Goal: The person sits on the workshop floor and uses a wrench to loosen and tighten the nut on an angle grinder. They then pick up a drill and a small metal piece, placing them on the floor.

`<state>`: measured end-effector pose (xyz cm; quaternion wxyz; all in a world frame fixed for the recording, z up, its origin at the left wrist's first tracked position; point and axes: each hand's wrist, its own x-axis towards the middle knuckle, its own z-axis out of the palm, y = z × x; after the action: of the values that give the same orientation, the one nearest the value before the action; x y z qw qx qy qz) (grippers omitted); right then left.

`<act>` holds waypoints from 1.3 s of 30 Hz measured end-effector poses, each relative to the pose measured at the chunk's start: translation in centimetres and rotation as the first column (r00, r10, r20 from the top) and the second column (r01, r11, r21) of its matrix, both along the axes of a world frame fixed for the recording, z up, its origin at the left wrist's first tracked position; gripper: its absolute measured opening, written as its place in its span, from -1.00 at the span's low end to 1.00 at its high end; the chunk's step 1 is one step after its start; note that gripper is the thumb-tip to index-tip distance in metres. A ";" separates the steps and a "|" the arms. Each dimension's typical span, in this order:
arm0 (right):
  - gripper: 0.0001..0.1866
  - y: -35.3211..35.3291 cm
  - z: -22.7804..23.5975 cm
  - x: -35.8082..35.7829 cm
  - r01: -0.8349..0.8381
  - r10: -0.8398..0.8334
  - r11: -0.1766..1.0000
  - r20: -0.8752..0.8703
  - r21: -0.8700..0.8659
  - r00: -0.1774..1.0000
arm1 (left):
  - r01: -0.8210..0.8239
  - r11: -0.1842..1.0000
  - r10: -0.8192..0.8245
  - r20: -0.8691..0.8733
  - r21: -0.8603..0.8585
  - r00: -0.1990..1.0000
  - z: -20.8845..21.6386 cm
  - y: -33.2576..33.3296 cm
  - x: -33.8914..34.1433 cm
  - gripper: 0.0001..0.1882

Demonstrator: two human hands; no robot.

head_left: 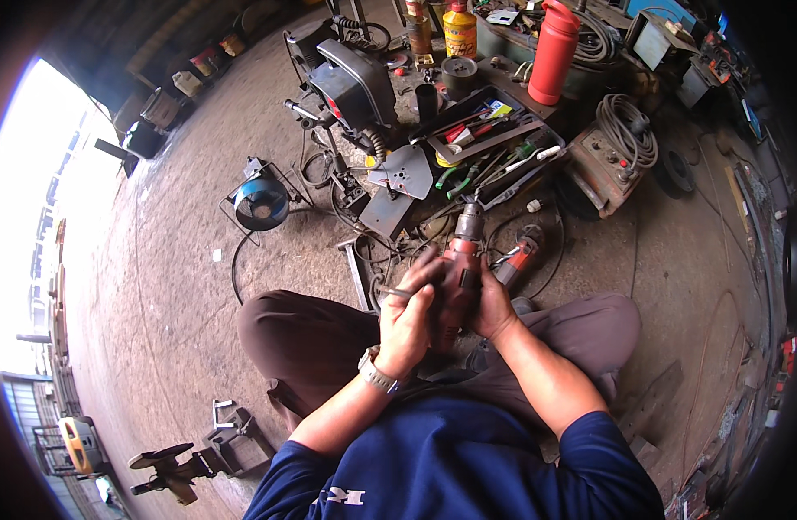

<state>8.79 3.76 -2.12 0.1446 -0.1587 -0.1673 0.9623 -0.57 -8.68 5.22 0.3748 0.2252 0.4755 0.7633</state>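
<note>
Left hand (406, 324), fingers (426, 270) blurred, near right hand (495, 305), both forearms (541, 373) aslant inward

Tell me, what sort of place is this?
Probably a repair workshop: there's a red-and-black power drill in the right hand, a crowded, open, dark rectangular toolbox and a rust-brown metal box.

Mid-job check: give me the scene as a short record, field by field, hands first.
Right hand: holds the power drill from its right side
Left hand: at the drill's left side, blurred; a thin dark item shows there, kind unclear
Drill: red and dark, chuck toward the picture's top
Right of drill: red power tool
Left, on floor: blue fan
Farther off: red bottle
</note>
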 end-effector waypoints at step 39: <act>-0.16 2.6 3.6 10.1 0.447 -0.498 0.866 0.312 0.225 0.809 | -0.115 0.734 0.127 -0.032 -0.669 0.991 -9.6 11.4 -25.5 -0.76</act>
<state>18.89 6.32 1.49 0.3575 -0.3580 -0.2133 0.8358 -26.09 2.71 -4.40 0.3840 0.0383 0.7284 0.5662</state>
